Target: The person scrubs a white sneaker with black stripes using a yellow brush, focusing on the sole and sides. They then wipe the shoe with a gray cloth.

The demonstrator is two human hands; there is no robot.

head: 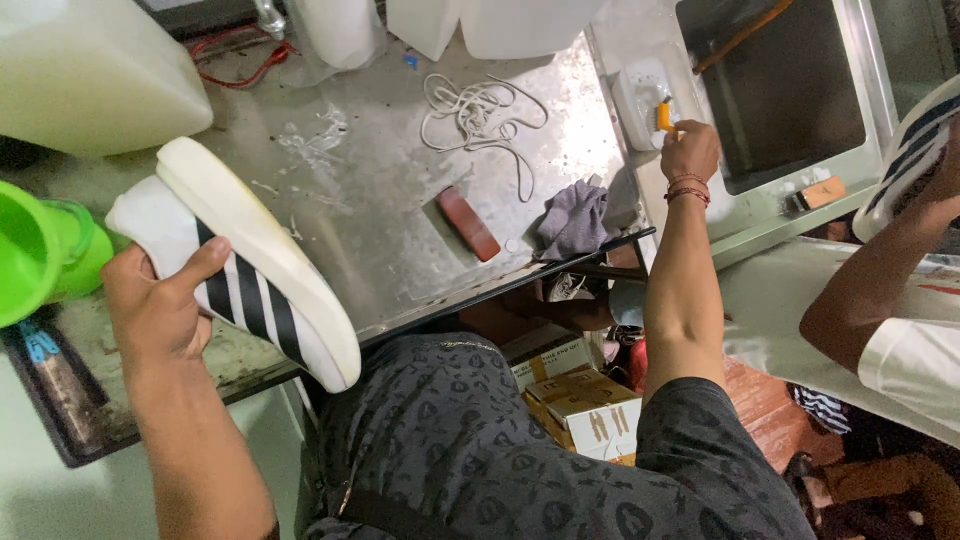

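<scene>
A scuffed, wet steel worktop [380, 200] fills the middle of the view, with a sunken steel sink [770, 80] at its right end and pale plastic jugs [90, 70] standing along the back edge. A tangle of white laces [480, 110], a red-brown block [468, 224] and a crumpled grey cloth [575, 218] lie on the steel. Cardboard boxes [580, 395] sit under the bench beside a reddish floor [765, 400], all in even, soft light.

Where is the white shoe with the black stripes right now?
In the head view it sits at the left, held sole-up in the left hand: the white shoe hangs over the metal table's front edge, beside a green cup.
</scene>
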